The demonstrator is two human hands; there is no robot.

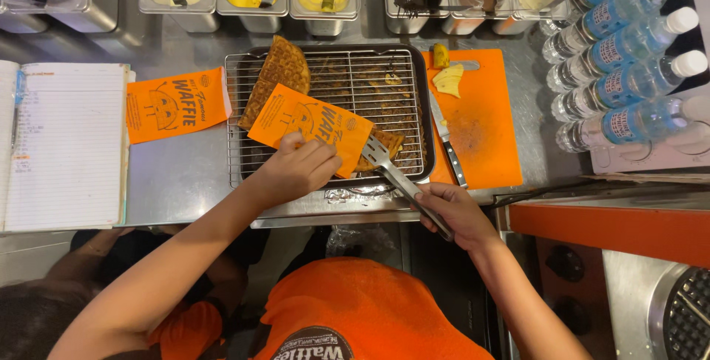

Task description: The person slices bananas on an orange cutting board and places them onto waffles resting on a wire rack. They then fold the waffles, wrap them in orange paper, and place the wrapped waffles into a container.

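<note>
The left hand (296,170) pinches the orange paper sleeve (310,127) open over the wire rack (384,72) so the tongs (396,175), gripped tight in the right hand (455,212), can slide the waffle piece (384,142) in.

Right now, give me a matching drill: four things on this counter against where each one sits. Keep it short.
Things:
1. knife
2. tongs
3. orange paper sleeve
4. water bottles

Places:
A. stacked on their sides at the right edge
B. in the right hand, tips at a waffle piece on the wire rack
C. lying on the orange cutting board
D. held by the left hand over the rack

Pairs: 1-C, 2-B, 3-D, 4-A
</note>
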